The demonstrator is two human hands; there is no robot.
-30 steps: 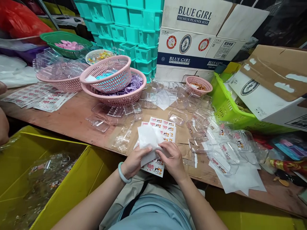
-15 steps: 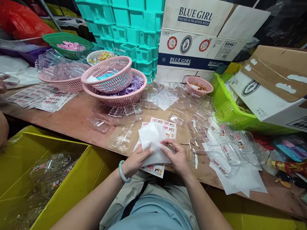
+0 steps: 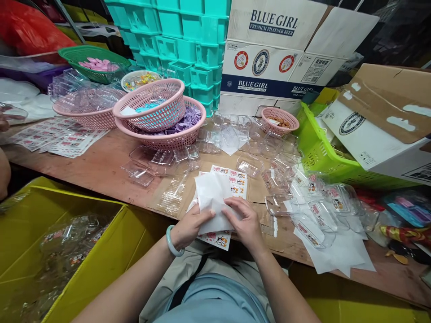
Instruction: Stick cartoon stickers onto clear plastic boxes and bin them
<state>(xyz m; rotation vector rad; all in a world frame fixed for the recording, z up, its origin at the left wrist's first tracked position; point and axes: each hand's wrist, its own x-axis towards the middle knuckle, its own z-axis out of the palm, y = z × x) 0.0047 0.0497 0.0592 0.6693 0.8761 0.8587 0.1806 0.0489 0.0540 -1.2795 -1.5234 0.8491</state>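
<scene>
White paper sheets are between my two hands, above sheets of printed cat stickers. My left hand pinches the paper's lower left side, thumb on top and the other fingers underneath. On the right side, my right hand has its thumb and fingers closed on the paper's edge. More of the sticker sheet shows below the paper at the table's front edge. Clear plastic boxes lie just beyond, and several stickered boxes rest on white paper to the right.
Pink baskets with purple and blue pieces stand at the back left. A small pink basket and a lime green crate are at the back right. Yellow bins flank my lap. Another person's arm shows at far left.
My right hand has shifted slightly left along the paper, its fingers a little closer in. My left hand keeps its grip in nearly the same place.
</scene>
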